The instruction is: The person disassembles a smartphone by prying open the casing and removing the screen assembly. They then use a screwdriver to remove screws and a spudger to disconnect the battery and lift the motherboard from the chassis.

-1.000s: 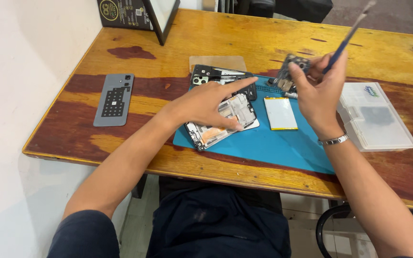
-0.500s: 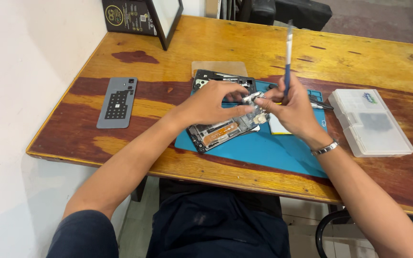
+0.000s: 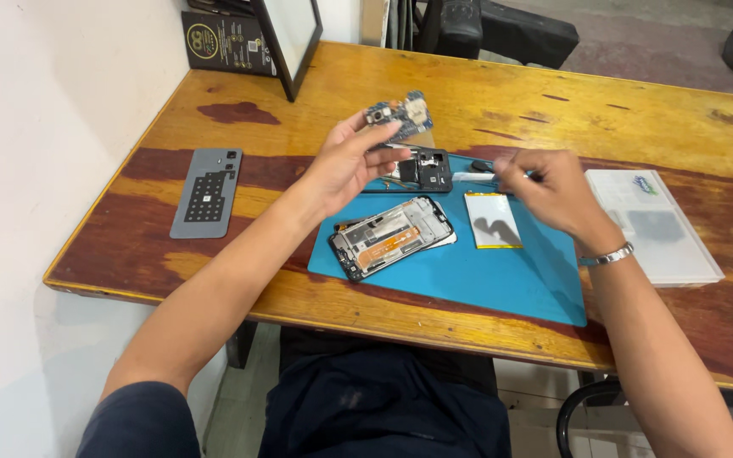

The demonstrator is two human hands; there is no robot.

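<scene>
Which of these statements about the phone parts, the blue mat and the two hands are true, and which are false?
1. The left hand holds a small circuit board above the table. True.
2. The opened phone frame lies on the bare wood. False: it lies on the blue mat.
3. The flat battery lies on the mat. True.
4. The grey back cover lies on the mat. False: it lies on the wooden table, left of the mat.
5. The right hand wears a bracelet. True.
</scene>
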